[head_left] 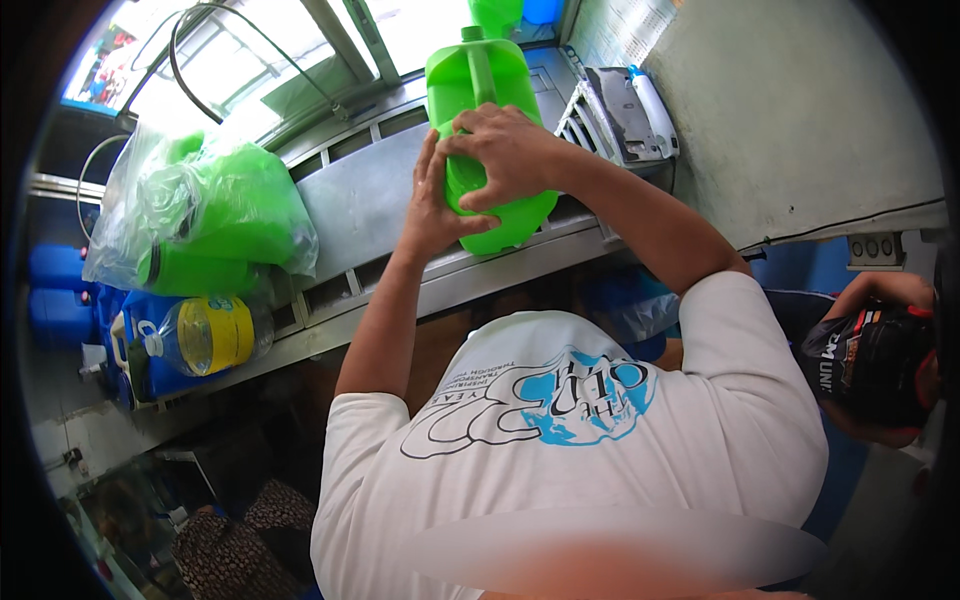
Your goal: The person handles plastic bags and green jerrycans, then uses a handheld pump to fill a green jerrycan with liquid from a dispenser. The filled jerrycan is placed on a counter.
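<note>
Right hand (510, 150) fingers are curled down over the front face and shoulder of the green plastic jug (480, 130), closed firmly on it. Left hand (432, 205) lies flatter, palm pressed against the jug's left side near its lower end, fingers only partly bent. Together they clamp the jug between them; neither hand is in the handle loop as far as I can tell.

The jug is tilted, its base resting on the front edge of the steel counter (370, 200), neck pointing up and away toward the window (280, 60). Cap end is cut off by the frame, can't tell if it's capped.

To handle it well, my read: keep the left palm low as the support and the right hand high as the steer, so the smooth plastic doesn't slip off the counter lip.

Left of the jug: a clear bag of green containers (210, 210), and below that a clear bottle with a yellow label (205, 335) lying on its side. Right of the jug: a grey rack-like unit (620, 115) against the wall.
</note>
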Action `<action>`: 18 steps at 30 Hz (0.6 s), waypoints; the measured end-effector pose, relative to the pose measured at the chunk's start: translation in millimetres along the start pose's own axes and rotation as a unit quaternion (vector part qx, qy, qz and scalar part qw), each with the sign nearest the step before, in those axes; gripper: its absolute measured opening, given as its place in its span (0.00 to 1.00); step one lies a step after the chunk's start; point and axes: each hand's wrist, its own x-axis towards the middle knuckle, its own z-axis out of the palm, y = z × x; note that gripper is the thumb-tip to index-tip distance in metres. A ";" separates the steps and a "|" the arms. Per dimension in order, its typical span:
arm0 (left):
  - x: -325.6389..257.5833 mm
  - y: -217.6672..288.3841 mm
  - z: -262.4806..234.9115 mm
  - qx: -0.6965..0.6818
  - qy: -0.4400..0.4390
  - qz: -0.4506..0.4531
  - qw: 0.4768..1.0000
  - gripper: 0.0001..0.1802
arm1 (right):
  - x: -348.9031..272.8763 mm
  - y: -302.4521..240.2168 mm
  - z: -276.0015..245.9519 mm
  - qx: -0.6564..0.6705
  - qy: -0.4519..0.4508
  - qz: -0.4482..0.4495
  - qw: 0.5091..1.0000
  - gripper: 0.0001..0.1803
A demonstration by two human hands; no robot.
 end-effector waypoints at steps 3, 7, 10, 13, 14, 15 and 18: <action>-2.5 -2.1 2.0 -0.007 0.005 0.022 1.000 0.68 | -4.2 1.6 -3.4 0.002 -0.016 -0.018 1.000 0.39; 15.0 -41.8 -22.1 -0.141 -0.061 0.084 0.985 0.62 | -12.7 1.2 -6.9 -0.015 0.010 -0.023 1.000 0.45; 80.6 -111.6 -66.2 -0.243 -0.012 0.062 0.968 0.44 | -17.8 -3.5 -7.7 -0.023 0.045 0.039 0.998 0.48; 186.5 -192.1 -104.1 -0.191 0.175 -0.044 0.965 0.35 | -18.7 -10.1 -7.4 0.009 0.079 0.101 0.992 0.46; 233.6 -216.8 -119.8 -0.041 0.223 -0.061 0.972 0.37 | -17.9 -12.2 -7.3 0.012 0.090 0.104 0.990 0.46; 269.1 -237.7 -129.7 -0.118 0.224 -0.031 0.967 0.38 | -16.0 -14.0 -6.9 0.012 0.086 0.107 0.990 0.45; 355.2 -272.4 -152.4 -0.120 0.220 -0.132 0.959 0.48 | -7.4 -15.2 -7.8 0.026 0.084 0.128 0.988 0.41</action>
